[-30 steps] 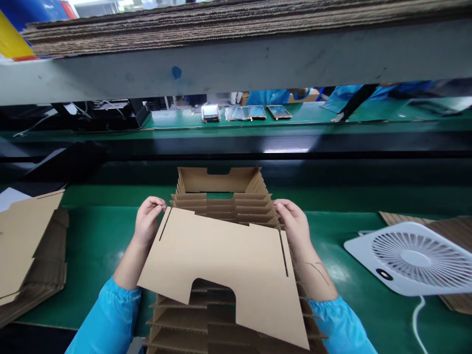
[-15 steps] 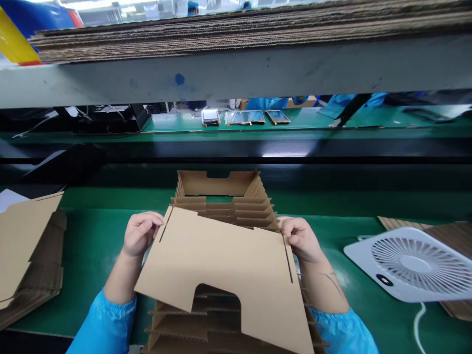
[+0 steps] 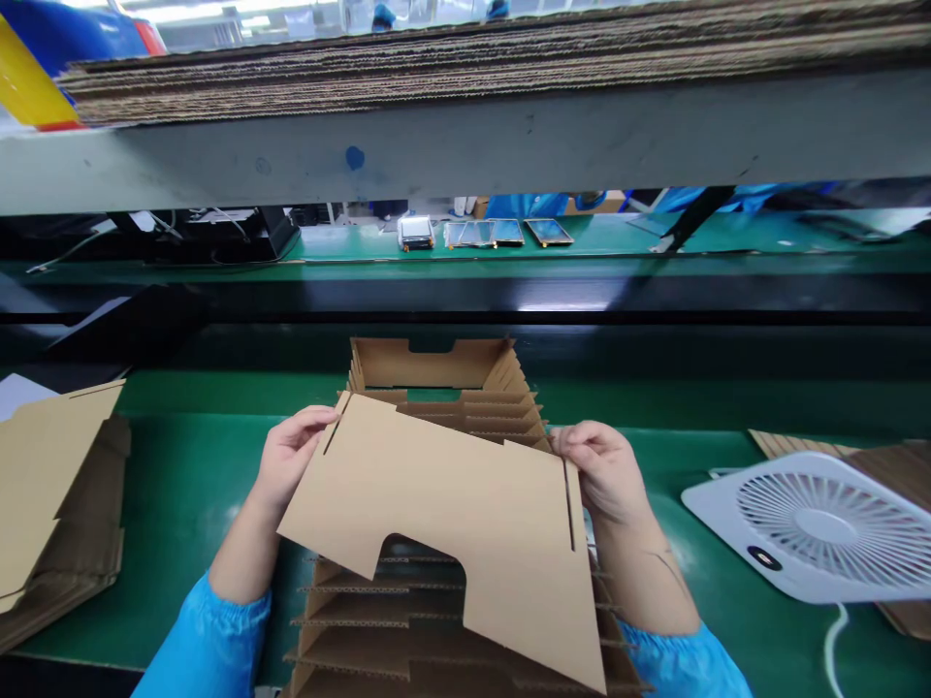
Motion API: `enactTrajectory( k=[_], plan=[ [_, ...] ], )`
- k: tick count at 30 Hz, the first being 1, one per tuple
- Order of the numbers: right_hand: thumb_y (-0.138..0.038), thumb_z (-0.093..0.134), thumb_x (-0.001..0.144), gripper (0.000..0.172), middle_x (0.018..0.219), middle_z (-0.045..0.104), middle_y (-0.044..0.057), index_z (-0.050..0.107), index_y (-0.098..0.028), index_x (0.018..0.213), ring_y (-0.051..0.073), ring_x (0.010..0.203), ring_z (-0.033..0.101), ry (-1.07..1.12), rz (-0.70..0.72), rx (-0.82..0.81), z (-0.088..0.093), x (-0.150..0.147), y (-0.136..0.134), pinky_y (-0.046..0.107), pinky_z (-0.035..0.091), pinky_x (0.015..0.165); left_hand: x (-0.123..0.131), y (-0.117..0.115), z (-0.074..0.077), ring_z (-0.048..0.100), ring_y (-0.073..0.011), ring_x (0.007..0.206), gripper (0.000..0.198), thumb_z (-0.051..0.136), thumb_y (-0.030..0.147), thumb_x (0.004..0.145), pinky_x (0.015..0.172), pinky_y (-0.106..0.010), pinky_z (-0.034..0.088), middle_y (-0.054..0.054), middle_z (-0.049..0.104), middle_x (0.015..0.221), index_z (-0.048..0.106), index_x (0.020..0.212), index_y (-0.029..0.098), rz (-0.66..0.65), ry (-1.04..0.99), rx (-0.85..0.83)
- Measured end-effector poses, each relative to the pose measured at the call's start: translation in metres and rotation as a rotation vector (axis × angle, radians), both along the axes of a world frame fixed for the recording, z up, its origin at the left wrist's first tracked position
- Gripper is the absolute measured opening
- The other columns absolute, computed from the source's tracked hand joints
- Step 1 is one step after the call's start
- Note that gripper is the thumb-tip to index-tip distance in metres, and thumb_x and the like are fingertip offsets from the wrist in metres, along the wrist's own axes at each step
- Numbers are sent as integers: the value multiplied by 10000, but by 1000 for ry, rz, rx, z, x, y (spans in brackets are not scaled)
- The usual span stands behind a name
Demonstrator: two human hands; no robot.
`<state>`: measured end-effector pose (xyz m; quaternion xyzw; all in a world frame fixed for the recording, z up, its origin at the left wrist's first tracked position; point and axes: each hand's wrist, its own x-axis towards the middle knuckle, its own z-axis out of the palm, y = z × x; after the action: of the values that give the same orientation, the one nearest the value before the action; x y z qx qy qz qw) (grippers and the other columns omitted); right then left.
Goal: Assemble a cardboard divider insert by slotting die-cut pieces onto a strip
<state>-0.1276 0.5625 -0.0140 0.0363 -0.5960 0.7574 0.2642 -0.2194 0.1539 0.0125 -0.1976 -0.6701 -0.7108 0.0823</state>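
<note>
Left hand (image 3: 291, 460) and right hand (image 3: 603, 475) are both closed in a narrow pinch, with one loose cardboard panel (image 3: 443, 485) held between them; its far left corner is gripped by the one, its far right corner by the other, so neither hand can be called nearer; the panel's long axis is laid from side to side but skewed, the right end set closer to the camera than the left; the upright dividers (image 3: 356, 645) of the cardboard frame (image 3: 428, 366) are crossed and partly covered by it, while the frame's own length is stretched away across the green bench (image 3: 196, 475); whether the dividers are touched by the panel cannot be told; its face is plain, smooth and light brown, pierced by a thin dark slot near each short end; its near edge is cut by a deep, round-cornered notch, its far edge by a shallow recess.
</note>
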Motion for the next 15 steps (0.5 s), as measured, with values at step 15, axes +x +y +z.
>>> enactTrajectory(
  k=[15],
  plan=[
    [-647,972,731,433,736,646,31,776,-274,832,138,562,499,123,114,125,-7,3,3,297,422,536,2,8,-1,770,-282,836,442,1054,367,505,729,-351,629,-77,824,951,859,871,217,149,-192,125]
  ],
)
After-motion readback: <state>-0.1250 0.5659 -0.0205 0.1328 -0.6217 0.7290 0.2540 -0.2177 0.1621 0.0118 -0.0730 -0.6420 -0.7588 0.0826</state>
